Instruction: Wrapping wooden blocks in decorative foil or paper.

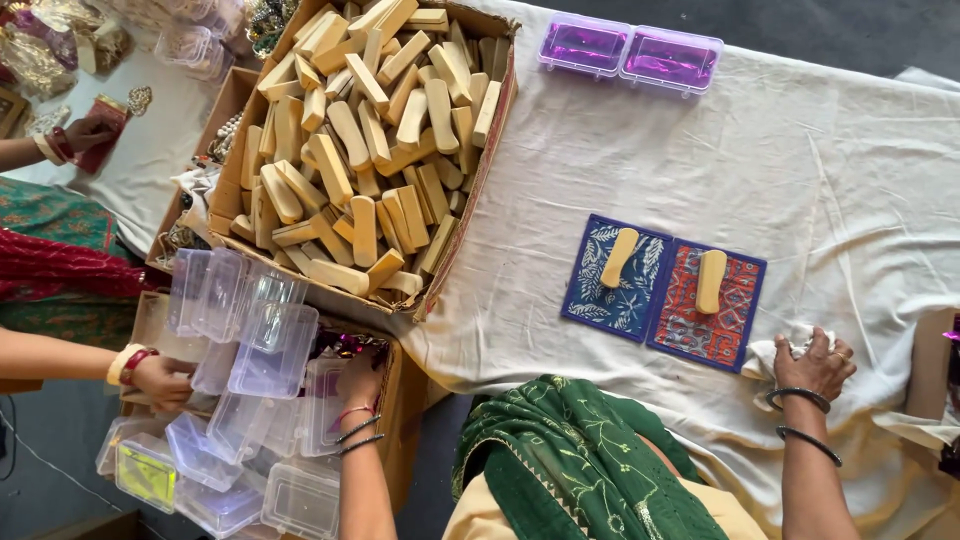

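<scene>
Cloth (790,345), white and bunched, is sitting clamped under the right hand (818,365) just right of the red mat (712,325); the left hand (360,378) is reaching, fingers hidden (grip unclear), among clear boxes (270,350) well left.

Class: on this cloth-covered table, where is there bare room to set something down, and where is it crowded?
Bare white cloth lies between the purple boxes and the two printed mats, and right of them. Crowded: the carton of wooden blocks and the clear boxes by the left hand.
</scene>
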